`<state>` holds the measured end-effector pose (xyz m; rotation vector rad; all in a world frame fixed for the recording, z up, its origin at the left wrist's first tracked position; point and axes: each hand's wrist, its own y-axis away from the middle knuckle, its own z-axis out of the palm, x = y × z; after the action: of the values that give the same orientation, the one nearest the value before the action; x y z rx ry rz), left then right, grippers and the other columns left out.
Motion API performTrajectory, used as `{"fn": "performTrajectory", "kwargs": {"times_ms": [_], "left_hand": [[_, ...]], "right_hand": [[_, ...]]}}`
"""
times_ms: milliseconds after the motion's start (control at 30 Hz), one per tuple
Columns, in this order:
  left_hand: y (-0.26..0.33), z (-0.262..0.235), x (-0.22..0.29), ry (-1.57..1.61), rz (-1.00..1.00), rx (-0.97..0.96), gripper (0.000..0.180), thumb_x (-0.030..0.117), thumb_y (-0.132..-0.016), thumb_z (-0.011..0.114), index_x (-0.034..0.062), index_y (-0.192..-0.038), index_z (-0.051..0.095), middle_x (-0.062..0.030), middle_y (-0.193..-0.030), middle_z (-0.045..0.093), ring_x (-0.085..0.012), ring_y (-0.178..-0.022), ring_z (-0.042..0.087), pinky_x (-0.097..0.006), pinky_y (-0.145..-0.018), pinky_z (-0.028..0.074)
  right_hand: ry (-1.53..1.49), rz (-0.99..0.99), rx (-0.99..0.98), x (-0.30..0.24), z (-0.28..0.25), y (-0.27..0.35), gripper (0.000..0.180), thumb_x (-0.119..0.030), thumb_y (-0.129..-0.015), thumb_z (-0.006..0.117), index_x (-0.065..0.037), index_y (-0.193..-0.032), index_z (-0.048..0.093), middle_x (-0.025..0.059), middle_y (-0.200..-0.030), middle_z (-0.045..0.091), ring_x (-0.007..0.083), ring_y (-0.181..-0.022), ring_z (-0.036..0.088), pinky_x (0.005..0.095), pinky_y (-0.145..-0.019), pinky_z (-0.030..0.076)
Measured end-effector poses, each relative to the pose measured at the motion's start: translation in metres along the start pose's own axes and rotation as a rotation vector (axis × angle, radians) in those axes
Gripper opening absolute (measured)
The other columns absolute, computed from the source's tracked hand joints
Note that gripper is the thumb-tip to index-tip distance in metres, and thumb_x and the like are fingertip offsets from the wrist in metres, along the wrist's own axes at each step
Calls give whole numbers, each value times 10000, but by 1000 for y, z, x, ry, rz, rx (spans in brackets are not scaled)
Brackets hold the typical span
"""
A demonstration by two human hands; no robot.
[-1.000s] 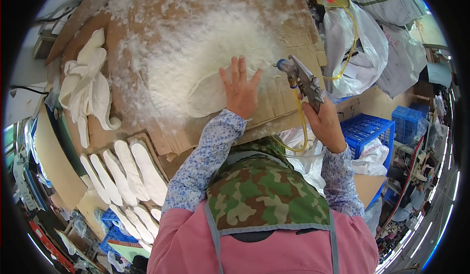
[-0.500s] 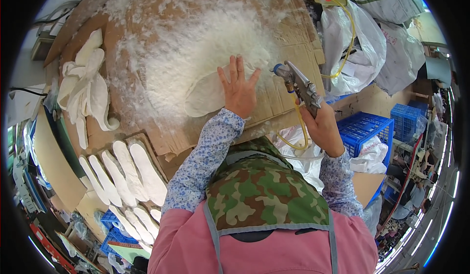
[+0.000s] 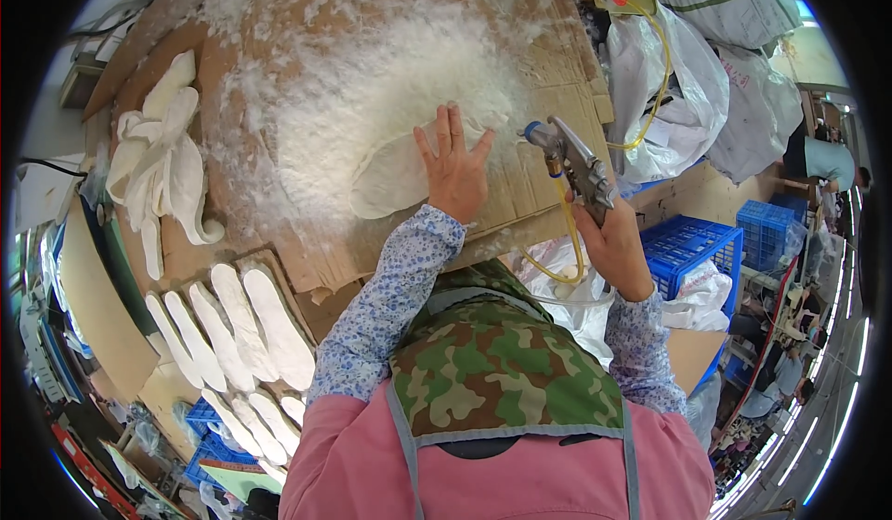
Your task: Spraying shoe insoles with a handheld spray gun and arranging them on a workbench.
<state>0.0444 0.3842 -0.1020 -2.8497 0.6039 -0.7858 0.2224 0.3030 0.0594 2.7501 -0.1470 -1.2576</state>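
My left hand [image 3: 457, 174] lies flat with its fingers spread on a white insole-shaped piece [image 3: 386, 182], which rests on a cardboard sheet covered in whitish residue. Its fingers and palm hide part of that piece. To the right, my right hand [image 3: 615, 246] is wrapped round the handle of a metal spray gun [image 3: 585, 169]. The gun's blue-ringed nozzle points left toward the white piece, apart from it. A yellow hose [image 3: 576, 252] runs from the gun down and around beneath it. Whether the trigger is pulled I cannot tell.
Loose white insole-shaped pieces [image 3: 172, 162] are heaped at the left. Several more lie in rows on a board [image 3: 297, 311] at the lower left. Plastic bags [image 3: 683, 92] stand at the upper right, with blue crates [image 3: 692, 241] below them. Another person [image 3: 827, 161] is far right.
My left hand stays spread in the same place. The spray gun has shifted very slightly to the right in my right hand. At the far right, another person has come further into view.
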Motion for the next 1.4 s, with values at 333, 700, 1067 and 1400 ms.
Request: {"fn": "performTrajectory", "kwargs": {"times_ms": [333,700,1067,1400], "left_hand": [[32,-26,6,89,-65,-28,445,29,-802,529,115,-1232,608,-320,-1527,200,-441,-1454,111,-693,-1090,45],[114,-78,-50,165,-352,227,389,11,-818,531,41,-1205,554,-190,-1249,475,-356,-1133,463,-522,-1004,323],[106,-72,-78,476,-637,254,393,-31,-855,563,-12,-1232,454,-201,-1109,547,-322,-898,620,-407,-773,497],[105,-69,-86,511,-712,245,373,-37,-864,566,12,-1218,461,-125,-900,621,-223,-799,622,-332,-723,510]], "right_hand": [[-15,-13,-130,-14,10,11,331,-14,-879,561,3,-1199,481,186,-931,643,354,-857,628,386,-749,479],[-2,31,-270,-36,20,24,309,-19,-882,556,-20,-1184,486,179,-910,632,362,-823,622,386,-723,482],[-59,-73,-425,-47,50,37,385,-4,-853,585,2,-1221,472,244,-1026,614,433,-969,593,436,-798,473],[-105,-73,-482,-53,52,39,411,3,-837,587,-7,-1229,463,247,-1047,606,433,-998,589,433,-825,474]]}}
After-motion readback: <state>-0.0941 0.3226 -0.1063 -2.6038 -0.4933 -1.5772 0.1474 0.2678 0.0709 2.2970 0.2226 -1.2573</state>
